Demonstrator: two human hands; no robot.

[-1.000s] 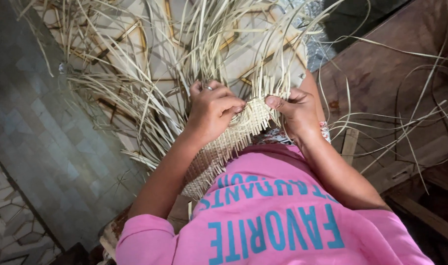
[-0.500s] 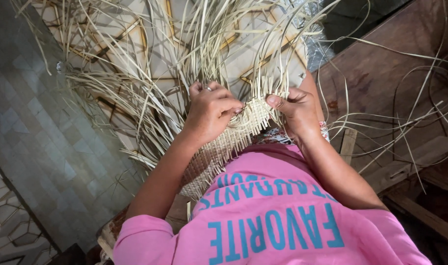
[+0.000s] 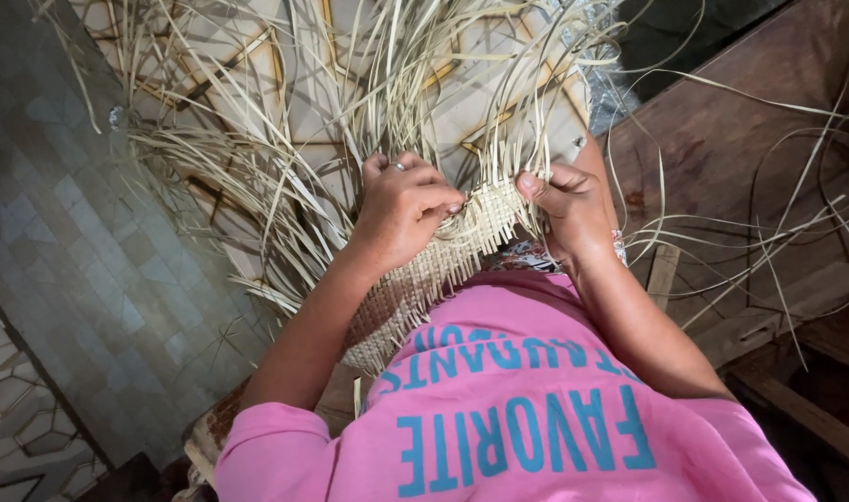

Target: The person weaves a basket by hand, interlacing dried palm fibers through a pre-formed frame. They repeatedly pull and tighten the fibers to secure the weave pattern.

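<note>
A pale woven straw mat (image 3: 424, 279) lies across my lap, its finished weave running down to the left. Long loose straw strips (image 3: 285, 167) fan out from its upper edge. My left hand (image 3: 401, 212), with a ring on one finger, presses on the woven edge and pinches strips there. My right hand (image 3: 573, 209) grips strips at the mat's right edge, thumb on top. My pink shirt (image 3: 526, 409) with blue letters fills the lower frame and hides the mat's lower part.
Patterned floor tiles (image 3: 71, 260) lie to the left and behind the strips. A brown wooden board or bench (image 3: 731, 158) stands at the right, with thin straw strands curling over it. A wooden slat (image 3: 661, 274) sits by my right forearm.
Both hands stay on the mat's woven edge with only slight finger shifts. The loose strands at the right have swayed a little.
</note>
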